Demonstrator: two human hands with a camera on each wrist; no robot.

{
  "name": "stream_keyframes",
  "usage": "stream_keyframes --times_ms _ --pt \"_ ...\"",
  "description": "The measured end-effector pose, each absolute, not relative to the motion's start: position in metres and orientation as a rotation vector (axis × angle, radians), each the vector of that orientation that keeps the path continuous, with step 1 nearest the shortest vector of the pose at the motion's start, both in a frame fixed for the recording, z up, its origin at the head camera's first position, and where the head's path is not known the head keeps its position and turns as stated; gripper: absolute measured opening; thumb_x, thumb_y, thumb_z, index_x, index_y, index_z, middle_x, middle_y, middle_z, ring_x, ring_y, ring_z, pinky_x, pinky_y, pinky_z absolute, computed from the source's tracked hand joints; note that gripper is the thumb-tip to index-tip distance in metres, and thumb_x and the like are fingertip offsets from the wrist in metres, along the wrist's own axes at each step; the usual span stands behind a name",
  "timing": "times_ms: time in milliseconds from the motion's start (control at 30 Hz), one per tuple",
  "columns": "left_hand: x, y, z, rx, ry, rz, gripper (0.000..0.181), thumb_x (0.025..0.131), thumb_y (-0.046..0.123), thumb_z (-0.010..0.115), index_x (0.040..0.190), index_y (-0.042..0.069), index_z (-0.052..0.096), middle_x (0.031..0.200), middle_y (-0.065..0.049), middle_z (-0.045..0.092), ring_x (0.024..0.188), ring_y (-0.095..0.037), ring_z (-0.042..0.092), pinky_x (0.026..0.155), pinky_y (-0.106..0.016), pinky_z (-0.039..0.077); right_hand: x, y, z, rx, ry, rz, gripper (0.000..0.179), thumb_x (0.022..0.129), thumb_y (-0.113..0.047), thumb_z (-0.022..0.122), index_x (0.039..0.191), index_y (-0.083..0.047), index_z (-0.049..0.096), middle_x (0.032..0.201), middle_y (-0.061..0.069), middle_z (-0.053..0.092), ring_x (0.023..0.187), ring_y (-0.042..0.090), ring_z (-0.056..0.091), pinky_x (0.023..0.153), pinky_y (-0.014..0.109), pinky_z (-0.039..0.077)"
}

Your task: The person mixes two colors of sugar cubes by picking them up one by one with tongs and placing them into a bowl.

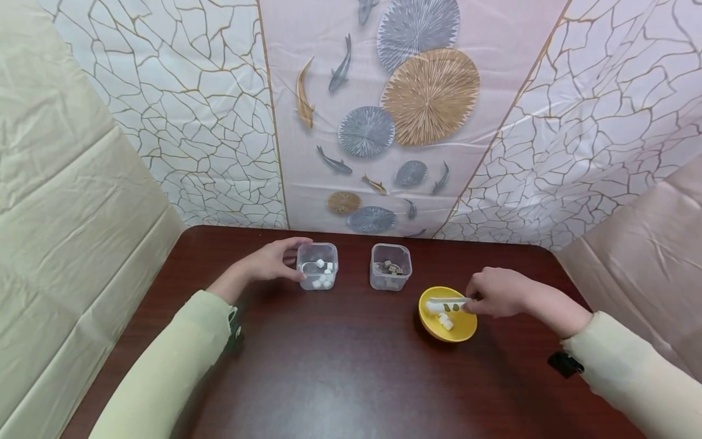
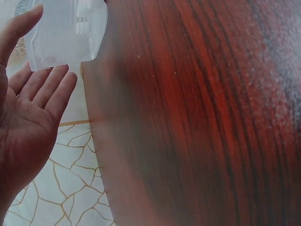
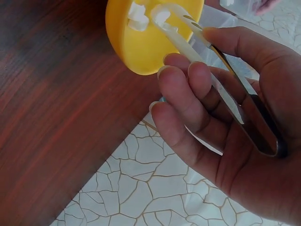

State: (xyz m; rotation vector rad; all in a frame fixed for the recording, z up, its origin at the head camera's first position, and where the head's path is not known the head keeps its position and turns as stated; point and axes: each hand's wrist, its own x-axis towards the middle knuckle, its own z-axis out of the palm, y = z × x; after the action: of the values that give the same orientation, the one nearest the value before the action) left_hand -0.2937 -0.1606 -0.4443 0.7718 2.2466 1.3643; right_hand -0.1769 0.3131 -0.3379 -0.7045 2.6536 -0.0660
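In the head view my left hand [image 1: 276, 261] holds a clear square container [image 1: 317, 266] by its left side, thumb at the front corner and fingers at the back. Several white cubes [image 1: 325, 280] lie inside. My right hand [image 1: 498, 292] grips a pair of tongs [image 3: 225, 70] with pale tips, pinched between thumb and fingers. The tips reach down into a yellow bowl [image 1: 446, 334]. A white cube [image 3: 162, 16] shows between them in the right wrist view. Other white cubes [image 1: 445, 322] sit in the bowl beside the tips.
A second clear container [image 1: 390, 267] with several brownish cubes [image 1: 392, 266] stands between the first container and the bowl. All rest on a dark reddish wooden table [image 1: 329, 366]. A patterned cloth [image 1: 362, 183] hangs behind its far edge.
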Motion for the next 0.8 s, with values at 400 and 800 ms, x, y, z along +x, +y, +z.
stream_keyframes --times_ms 400,800 --pt "-0.295 -0.161 -0.442 0.778 2.260 1.354 0.088 0.087 0.004 0.087 0.160 -0.002 0.039 0.162 -0.025 0.044 0.151 -0.044 0.043 0.121 -0.051 0.041 -0.177 0.314 -0.323 -0.671 2.689 -0.025 0.041 0.097 -0.036 0.076 0.063 -0.025 0.056 0.059 -0.013 0.038 0.053 0.004 0.034 0.051 0.023 0.027" --pt "-0.295 -0.160 -0.447 0.769 2.269 1.341 0.087 0.088 0.006 0.087 0.160 -0.001 0.040 0.162 -0.024 0.044 0.151 -0.044 0.043 0.122 -0.052 0.041 -0.185 0.283 -0.291 -0.879 2.759 -0.098 0.040 0.097 -0.034 0.075 0.064 -0.026 0.054 0.058 -0.015 0.036 0.053 0.002 0.033 0.051 0.024 0.028"
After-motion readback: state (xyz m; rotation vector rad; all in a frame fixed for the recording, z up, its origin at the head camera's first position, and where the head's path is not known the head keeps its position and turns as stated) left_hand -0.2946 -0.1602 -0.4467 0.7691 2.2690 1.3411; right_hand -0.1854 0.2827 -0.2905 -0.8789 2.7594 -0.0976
